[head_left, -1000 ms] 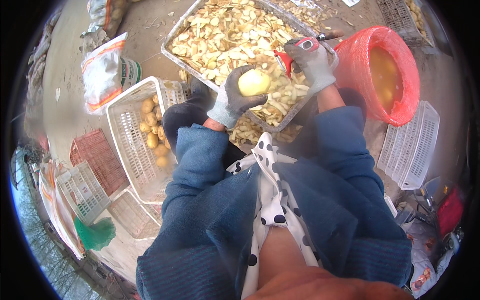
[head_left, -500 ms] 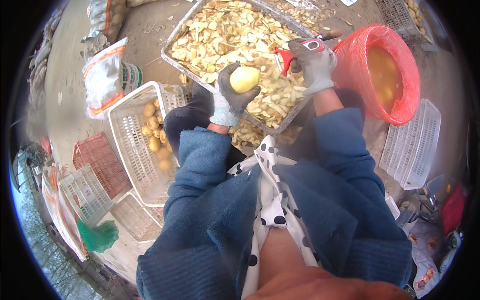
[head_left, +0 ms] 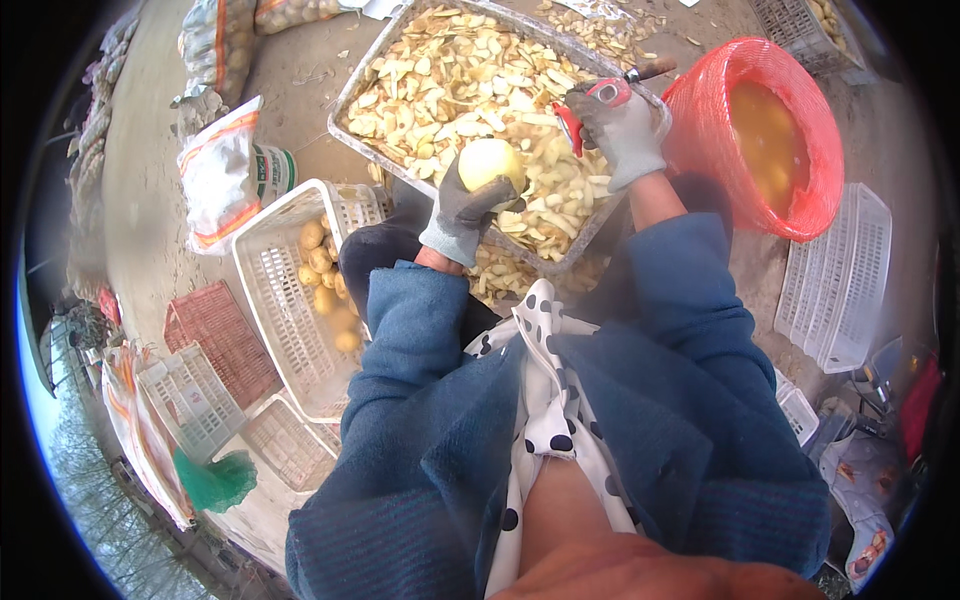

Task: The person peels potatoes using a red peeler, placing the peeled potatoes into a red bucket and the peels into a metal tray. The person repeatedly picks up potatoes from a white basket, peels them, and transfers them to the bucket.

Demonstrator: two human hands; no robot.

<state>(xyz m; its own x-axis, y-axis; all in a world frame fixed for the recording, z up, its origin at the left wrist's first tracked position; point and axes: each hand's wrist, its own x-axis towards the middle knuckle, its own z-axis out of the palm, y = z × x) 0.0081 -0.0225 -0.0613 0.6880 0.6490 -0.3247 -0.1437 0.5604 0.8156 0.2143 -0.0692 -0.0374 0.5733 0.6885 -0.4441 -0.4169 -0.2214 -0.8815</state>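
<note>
In my gloved left hand (head_left: 466, 208) is a peeled, pale yellow potato (head_left: 490, 164), gripped from below and the left. My right hand (head_left: 622, 128), gloved in grey too, is closed round a red peeler (head_left: 568, 128) at the right side of the tray; its blade end points left, apart from the potato. Under both hands lies a large tray (head_left: 350, 100) heaped with potato peelings (head_left: 450, 80). Just right of my right hand stands a tub lined with a red plastic bag (head_left: 700, 110), holding murky yellow water with potatoes (head_left: 775, 150) in it.
A white crate (head_left: 285, 330) by my left leg holds several unpeeled potatoes (head_left: 325, 270). Beyond it are a white sack (head_left: 220, 175), a red crate (head_left: 222, 335) and a green net (head_left: 215, 480). Stacked white crates (head_left: 838, 285) stand at the right. Peelings (head_left: 600, 35) litter the ground past the tray.
The potato in my left hand has turned a little and sits slightly lower against the tray. My right hand with the peeler has shifted only slightly. The whole view has tilted a bit.
</note>
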